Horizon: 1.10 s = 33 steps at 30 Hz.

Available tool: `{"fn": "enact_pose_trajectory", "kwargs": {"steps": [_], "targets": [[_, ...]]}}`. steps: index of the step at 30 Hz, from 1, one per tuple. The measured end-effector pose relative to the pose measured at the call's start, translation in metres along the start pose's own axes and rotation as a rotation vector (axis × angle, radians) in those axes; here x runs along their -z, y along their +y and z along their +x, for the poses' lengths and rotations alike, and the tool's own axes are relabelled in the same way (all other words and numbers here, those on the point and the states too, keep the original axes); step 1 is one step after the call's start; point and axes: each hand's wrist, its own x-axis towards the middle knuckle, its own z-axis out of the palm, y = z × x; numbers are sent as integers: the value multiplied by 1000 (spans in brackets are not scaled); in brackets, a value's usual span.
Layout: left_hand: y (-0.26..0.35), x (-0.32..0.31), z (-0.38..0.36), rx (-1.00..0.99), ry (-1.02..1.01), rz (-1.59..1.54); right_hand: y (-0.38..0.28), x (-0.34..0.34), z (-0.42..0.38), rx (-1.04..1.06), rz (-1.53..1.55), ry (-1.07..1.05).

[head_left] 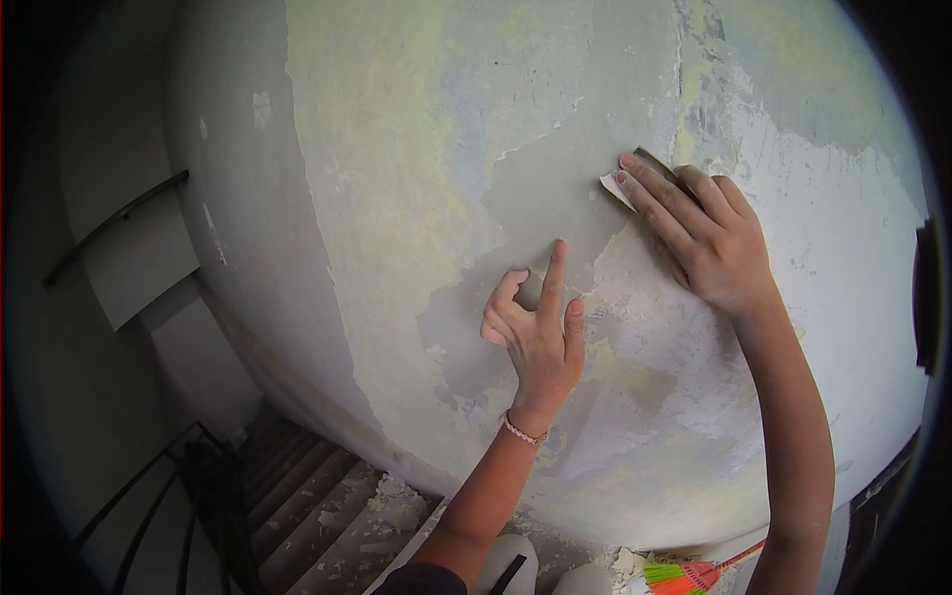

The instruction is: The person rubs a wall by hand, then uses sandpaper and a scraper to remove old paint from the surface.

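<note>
A wall [387,198] with patchy, peeling paint and plaster fills the middle of the view. My right hand [709,233] presses a folded piece of sandpaper [617,190] flat against it, fingers stretched over the piece. One edge of the sandpaper looks pale, the other dark; most of it is hidden under the fingers. Lower and to the left, my left hand [535,332] is at the wall holding nothing. Its index finger points up, its thumb is apart, and the other fingers are bent. A beaded bracelet [524,428] circles the left wrist.
Stairs [307,506] littered with paint flakes descend at the lower left, beside a dark metal railing [149,516]. A handrail [117,226] is fixed on the far left wall. At the bottom right lies a broom [684,575] with red and green bristles, among flakes.
</note>
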Motion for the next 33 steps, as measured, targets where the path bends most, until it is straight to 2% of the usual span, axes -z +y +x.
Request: {"fn": "enact_pose_trajectory", "kwargs": {"steps": [33], "targets": [[6, 3, 2, 4, -105, 22, -1, -1, 0, -13, -3, 0]]}}
